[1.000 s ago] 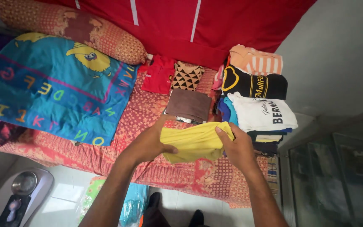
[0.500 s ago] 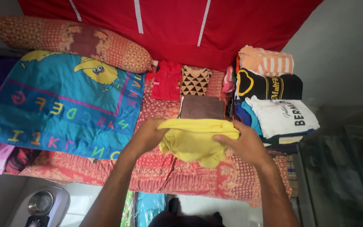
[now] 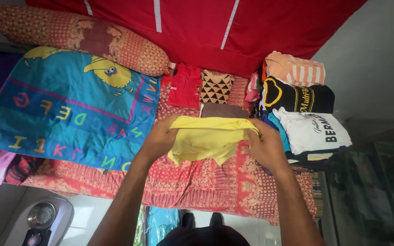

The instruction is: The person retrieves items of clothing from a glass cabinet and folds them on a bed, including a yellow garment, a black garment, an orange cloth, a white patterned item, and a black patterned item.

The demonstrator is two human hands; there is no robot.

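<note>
Two hands (image 3: 160, 139) (image 3: 265, 146) gripping yellow garment (image 3: 208, 141), over patterned bedspread (image 3: 206, 177)

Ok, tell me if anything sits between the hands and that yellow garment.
Nothing does. The left hand and right hand already grip the yellow garment by its two ends, above the patterned bedspread and just in front of the brown folded cloth.

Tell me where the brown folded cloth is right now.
In the head view the brown cloth lies mid-bed, just beyond the yellow garment held by both hands, below the triangle-patterned top.
</note>
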